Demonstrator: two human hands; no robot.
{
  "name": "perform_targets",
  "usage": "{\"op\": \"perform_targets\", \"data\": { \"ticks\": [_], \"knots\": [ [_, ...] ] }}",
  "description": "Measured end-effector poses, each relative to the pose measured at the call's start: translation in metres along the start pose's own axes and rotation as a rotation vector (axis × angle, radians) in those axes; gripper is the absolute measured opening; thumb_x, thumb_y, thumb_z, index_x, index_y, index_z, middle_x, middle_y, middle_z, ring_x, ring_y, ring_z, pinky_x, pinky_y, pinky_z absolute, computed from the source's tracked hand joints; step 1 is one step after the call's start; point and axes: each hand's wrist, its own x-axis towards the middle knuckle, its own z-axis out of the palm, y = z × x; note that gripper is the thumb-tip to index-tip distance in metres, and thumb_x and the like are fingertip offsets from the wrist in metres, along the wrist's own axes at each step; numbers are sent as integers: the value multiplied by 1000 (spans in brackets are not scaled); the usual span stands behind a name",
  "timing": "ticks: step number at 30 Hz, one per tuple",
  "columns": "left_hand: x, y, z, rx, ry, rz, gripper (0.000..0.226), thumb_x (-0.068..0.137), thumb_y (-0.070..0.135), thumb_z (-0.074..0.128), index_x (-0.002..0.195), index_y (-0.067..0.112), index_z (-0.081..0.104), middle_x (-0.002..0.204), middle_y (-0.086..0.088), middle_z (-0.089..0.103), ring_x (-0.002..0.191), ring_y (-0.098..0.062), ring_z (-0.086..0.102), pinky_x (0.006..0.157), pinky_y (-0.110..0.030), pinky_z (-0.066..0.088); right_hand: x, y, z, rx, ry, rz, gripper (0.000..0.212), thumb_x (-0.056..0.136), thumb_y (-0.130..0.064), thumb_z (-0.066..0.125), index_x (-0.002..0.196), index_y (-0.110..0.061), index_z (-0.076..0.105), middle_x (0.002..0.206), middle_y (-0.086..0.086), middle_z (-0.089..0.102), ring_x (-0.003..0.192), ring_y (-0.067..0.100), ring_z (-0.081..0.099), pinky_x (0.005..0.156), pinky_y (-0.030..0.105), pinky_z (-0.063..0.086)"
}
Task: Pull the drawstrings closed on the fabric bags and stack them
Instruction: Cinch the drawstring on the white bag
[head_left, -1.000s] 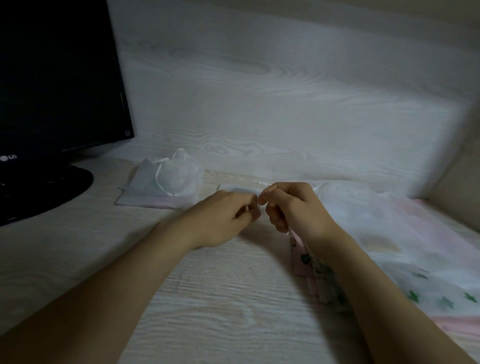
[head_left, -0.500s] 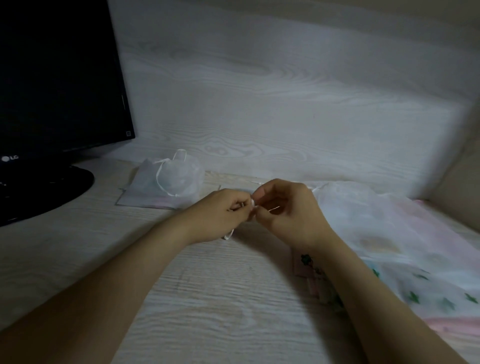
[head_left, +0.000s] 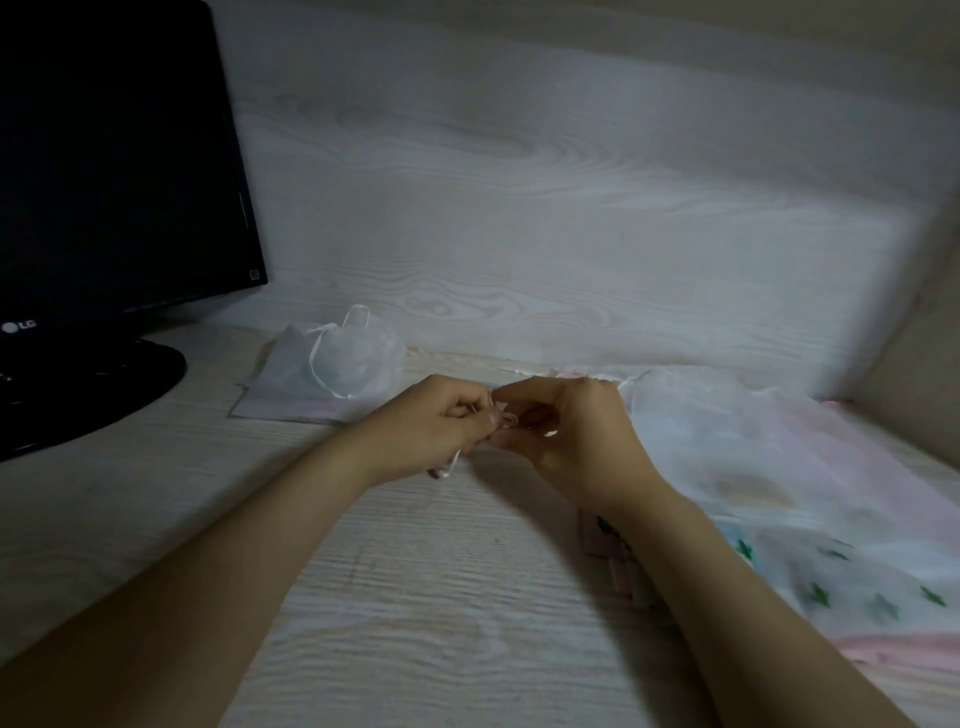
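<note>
My left hand and my right hand meet at the middle of the desk, both pinching a thin white drawstring. A loose end of the cord hangs below my left hand. The cord belongs to a sheer white fabric bag lying to the right on a spread of similar bags with green and pink prints. A cinched sheer bag with a looped string rests on flat bags at the back left.
A black monitor on a round black base stands at the left. The pale wood-grain desk meets a wood-grain back panel. A beige side wall closes the right.
My right hand has turned and opened slightly around the cord. A loose cord end now hangs below my left hand. Both hands stay together at the same spot.
</note>
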Motion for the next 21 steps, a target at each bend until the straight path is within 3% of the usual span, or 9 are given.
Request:
{"op": "perform_targets", "data": {
  "ticks": [4, 9, 13, 18, 21],
  "knots": [
    [-2, 4, -4, 7, -8, -17, 25, 107, 25, 62, 90, 8, 71, 68, -11, 51, 53, -16, 50, 53, -26, 46, 2, 1, 0, -146, -28, -113, 13, 82, -21, 84, 95, -21, 80, 84, -3, 77, 72, 12, 67, 72, 38, 51],
    [-1, 5, -5, -24, 3, -49, 43, 106, 23, 63, 63, 29, 68, 65, -8, 51, 55, -17, 49, 53, -26, 44, 0, -4, 0, -45, 39, 20, 28, 82, -16, 86, 109, -19, 80, 92, -7, 80, 87, 1, 71, 82, 21, 54],
    [-1, 3, -4, -28, -11, -10, 33, 107, 21, 62, 76, 20, 72, 64, -3, 52, 52, -13, 49, 51, -24, 45, 1, -5, -3, -16, 10, 4, 16, 85, -9, 81, 94, -21, 84, 73, -19, 73, 71, -3, 69, 69, 12, 49],
    [0, 4, -2, 24, -17, -5, 27, 108, 21, 59, 88, 20, 76, 70, -2, 56, 53, -11, 53, 50, -20, 44, 2, -6, -1, -156, 13, -93, 19, 85, -6, 73, 89, -22, 84, 76, -9, 77, 72, 7, 69, 69, 23, 50],
    [2, 3, -1, 55, 5, 8, 19, 101, 29, 71, 86, 23, 79, 68, -8, 58, 61, -14, 54, 60, -27, 47, 5, -3, 1, -311, -25, -167, 17, 86, -9, 69, 90, -18, 82, 78, 1, 76, 69, 19, 67, 66, 37, 50]
  ]
}}
